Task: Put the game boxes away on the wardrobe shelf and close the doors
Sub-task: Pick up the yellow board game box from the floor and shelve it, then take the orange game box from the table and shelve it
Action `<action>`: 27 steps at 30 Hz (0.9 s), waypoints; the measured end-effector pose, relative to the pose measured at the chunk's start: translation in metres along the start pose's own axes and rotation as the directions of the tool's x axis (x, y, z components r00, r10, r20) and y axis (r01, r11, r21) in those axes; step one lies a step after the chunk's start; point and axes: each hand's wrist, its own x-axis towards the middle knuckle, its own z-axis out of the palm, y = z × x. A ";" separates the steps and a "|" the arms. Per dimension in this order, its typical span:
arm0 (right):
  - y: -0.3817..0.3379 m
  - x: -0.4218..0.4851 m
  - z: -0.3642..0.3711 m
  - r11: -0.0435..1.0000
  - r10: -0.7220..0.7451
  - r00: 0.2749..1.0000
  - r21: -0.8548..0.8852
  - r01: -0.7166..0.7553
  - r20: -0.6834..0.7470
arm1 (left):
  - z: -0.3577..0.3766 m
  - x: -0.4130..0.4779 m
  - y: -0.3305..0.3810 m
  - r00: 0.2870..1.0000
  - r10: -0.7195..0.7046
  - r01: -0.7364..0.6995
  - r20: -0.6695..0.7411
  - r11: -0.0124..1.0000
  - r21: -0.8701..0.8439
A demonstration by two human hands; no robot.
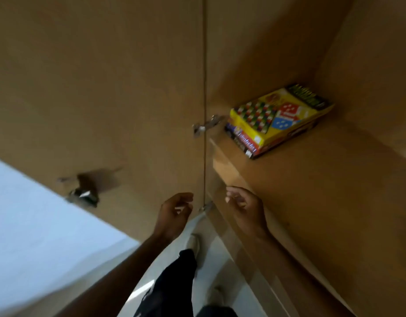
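Dim, warm, motion-blurred view, brightest at lower left, edges warped.

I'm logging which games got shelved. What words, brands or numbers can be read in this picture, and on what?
Yellow game box on top of the stack, dark end panel: yellow lettering, too blurred to read.
Same box, top face: dice pips and a checkered board, no legible words.
Red-and-blue box beneath it, front edge: white script, too blurred to read reliably.
Brown wooden wardrobe shelf: no text.
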 end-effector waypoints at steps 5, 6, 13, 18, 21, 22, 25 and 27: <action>0.008 -0.065 0.071 0.998 0.032 0.943 -0.067 -0.010 0.330 | -0.059 -0.098 -0.061 0.955 -0.226 0.217 -0.194 0.974 -0.066; 0.008 -0.075 0.083 0.997 0.027 0.924 -0.082 0.005 0.382 | -0.069 -0.115 -0.069 0.939 -0.252 0.238 -0.232 0.967 -0.089; -0.024 -0.180 0.210 0.977 -0.024 0.693 -0.130 0.170 0.721 | -0.157 -0.277 -0.127 0.749 -0.441 0.334 -0.494 0.896 -0.292; -0.064 -0.274 0.303 0.950 -0.094 0.508 -0.076 0.304 0.856 | -0.220 -0.403 -0.171 0.568 -0.529 0.335 -0.630 0.848 -0.411; -0.088 -0.344 0.358 0.924 -0.135 0.354 -0.011 0.381 0.925 | -0.252 -0.482 -0.190 0.404 -0.556 0.303 -0.726 0.830 -0.467; -0.095 -0.364 0.373 0.917 -0.144 0.305 0.012 0.398 0.941 | -0.259 -0.504 -0.193 0.352 -0.562 0.294 -0.748 0.825 -0.482; -0.114 -0.438 0.416 0.907 -0.161 0.137 0.091 0.412 0.977 | -0.274 -0.580 -0.200 0.152 -0.587 0.244 -0.795 0.802 -0.546; -0.124 -0.487 0.441 0.896 -0.158 0.016 0.137 0.422 0.987 | -0.278 -0.627 -0.209 0.017 -0.596 0.206 -0.803 0.788 -0.580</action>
